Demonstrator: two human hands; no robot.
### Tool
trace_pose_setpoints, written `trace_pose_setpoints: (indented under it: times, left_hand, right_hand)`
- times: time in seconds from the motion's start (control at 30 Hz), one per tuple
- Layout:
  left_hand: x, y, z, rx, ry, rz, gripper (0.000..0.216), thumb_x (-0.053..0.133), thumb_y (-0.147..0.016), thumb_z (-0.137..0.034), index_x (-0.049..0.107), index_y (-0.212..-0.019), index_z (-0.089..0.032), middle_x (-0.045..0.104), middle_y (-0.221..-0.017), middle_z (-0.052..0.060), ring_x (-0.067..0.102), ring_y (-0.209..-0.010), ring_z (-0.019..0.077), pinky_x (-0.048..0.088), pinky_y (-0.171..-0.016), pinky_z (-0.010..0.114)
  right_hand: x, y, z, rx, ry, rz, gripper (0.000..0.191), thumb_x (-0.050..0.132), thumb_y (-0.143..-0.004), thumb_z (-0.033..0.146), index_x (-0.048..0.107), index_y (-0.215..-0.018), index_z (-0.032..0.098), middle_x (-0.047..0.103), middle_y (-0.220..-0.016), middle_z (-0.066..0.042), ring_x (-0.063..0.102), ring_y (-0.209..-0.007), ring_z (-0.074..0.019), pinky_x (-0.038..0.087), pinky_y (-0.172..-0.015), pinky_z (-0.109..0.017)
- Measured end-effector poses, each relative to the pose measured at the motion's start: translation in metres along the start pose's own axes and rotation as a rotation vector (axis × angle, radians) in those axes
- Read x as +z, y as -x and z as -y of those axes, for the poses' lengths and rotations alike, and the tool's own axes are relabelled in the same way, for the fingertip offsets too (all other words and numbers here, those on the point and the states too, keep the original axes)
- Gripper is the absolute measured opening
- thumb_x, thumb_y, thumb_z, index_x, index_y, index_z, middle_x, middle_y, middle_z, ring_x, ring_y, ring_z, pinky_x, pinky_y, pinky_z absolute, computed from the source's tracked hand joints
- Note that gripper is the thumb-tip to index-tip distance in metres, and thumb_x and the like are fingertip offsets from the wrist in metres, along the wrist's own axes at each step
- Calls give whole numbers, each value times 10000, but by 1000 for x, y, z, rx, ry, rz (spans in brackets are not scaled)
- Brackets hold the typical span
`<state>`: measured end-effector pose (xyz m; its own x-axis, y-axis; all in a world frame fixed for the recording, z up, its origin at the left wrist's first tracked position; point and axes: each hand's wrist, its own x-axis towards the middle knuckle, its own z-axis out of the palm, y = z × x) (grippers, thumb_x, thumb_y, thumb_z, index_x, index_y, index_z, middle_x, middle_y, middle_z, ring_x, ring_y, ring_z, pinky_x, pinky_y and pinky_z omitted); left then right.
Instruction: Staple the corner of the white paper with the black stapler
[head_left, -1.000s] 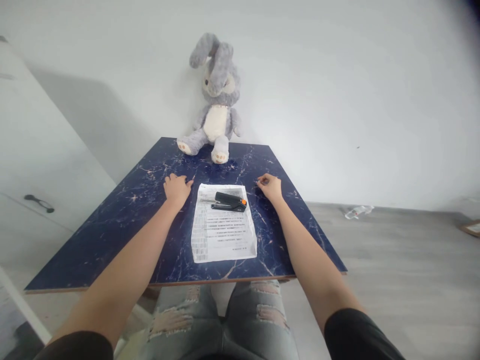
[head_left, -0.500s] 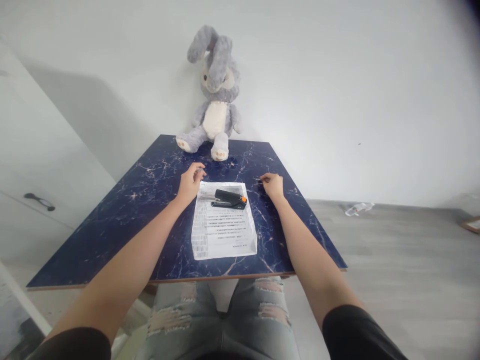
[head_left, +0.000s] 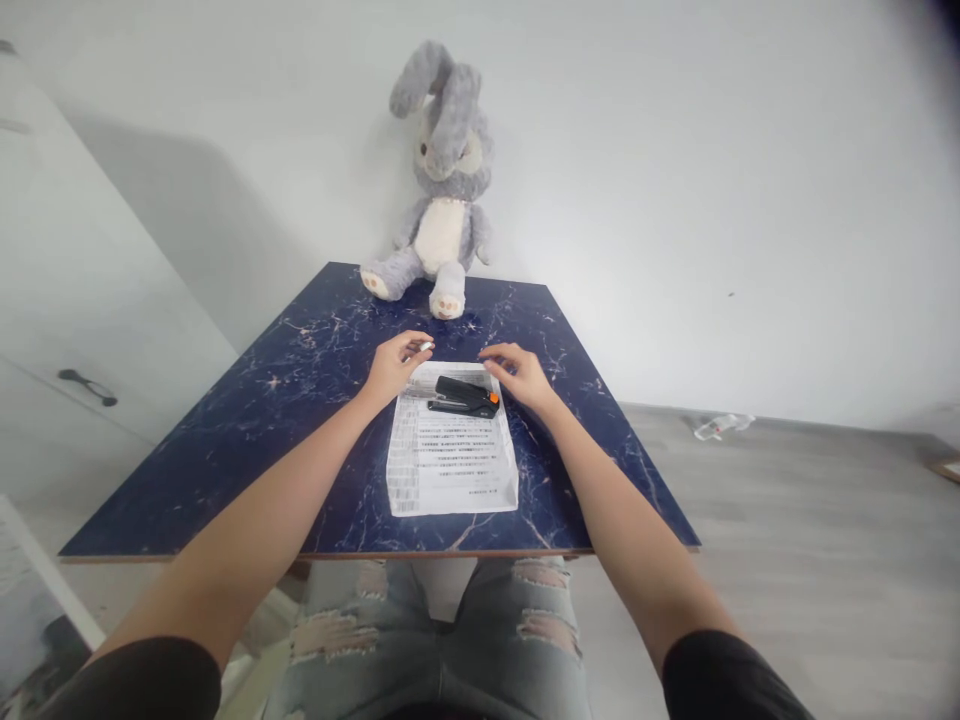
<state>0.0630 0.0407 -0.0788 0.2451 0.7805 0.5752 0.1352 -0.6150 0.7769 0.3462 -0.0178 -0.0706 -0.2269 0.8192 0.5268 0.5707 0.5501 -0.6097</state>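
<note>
Our left hand [head_left: 394, 366] sits curled at ten o'clock of the stapler [head_left: 465, 397], a pale speck [head_left: 425, 346] at its fingertips; gripped or not, we cannot tell. Our right hand [head_left: 519, 373] hovers open-fingered at two o'clock. The stapler lies on the twelve o'clock end of the paper [head_left: 452, 465], with the plush rabbit [head_left: 442, 200] beyond.

The person wears black sleeves [head_left: 142, 680] ending above the elbows and pale grey-blue jeans [head_left: 480, 650] ripped on both legs.
</note>
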Motion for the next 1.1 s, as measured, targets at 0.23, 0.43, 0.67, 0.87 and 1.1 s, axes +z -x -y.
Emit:
trace_pose_setpoints:
  times: [0.23,0.43,0.67,0.87,1.1]
  left_hand:
    - [0,0,0,25,-98,1,275,741,-863,-384,737,-1055,-187,736,-1018,71,669,-817,169,551,-773,311]
    - [2,3,-9,-63,82,69,431,640,-956,-510,634,-1229,-176,790,-1020,115,740,-917,213,562,-930,388]
    - [1,1,-12,-15,-45,48,342,611,-968,-485,766,-1007,-182,766,-1070,109,709,-1001,238,556,-924,386]
    - [1,1,-3,-5,-88,65,270,688,-912,-424,802,-1023,-207,696,-960,71,655,-818,184,548,-762,334]
    - [4,3,-5,-90,24,93,348,804,-800,-482,744,-954,-175,759,-852,71,711,-784,204,581,-807,360]
  right_hand:
    - [30,2,45,-160,43,384,416,777,-856,369,675,-1215,184,745,-1095,-81,692,-953,-234,511,-872,-327]
    - [16,2,45,-64,145,239,263,716,-861,238,687,-1118,187,747,-984,-48,683,-840,-206,477,-790,-288]
    - [15,3,26,-25,236,235,235,736,-835,232,702,-1063,187,753,-957,-50,684,-828,-214,474,-777,-294]
    - [19,4,22,-29,240,244,227,724,-848,230,695,-1070,196,756,-971,-48,684,-830,-215,481,-783,-298]
    - [18,5,23,-34,234,249,221,712,-862,246,689,-1077,200,757,-995,-54,689,-839,-223,483,-779,-301]
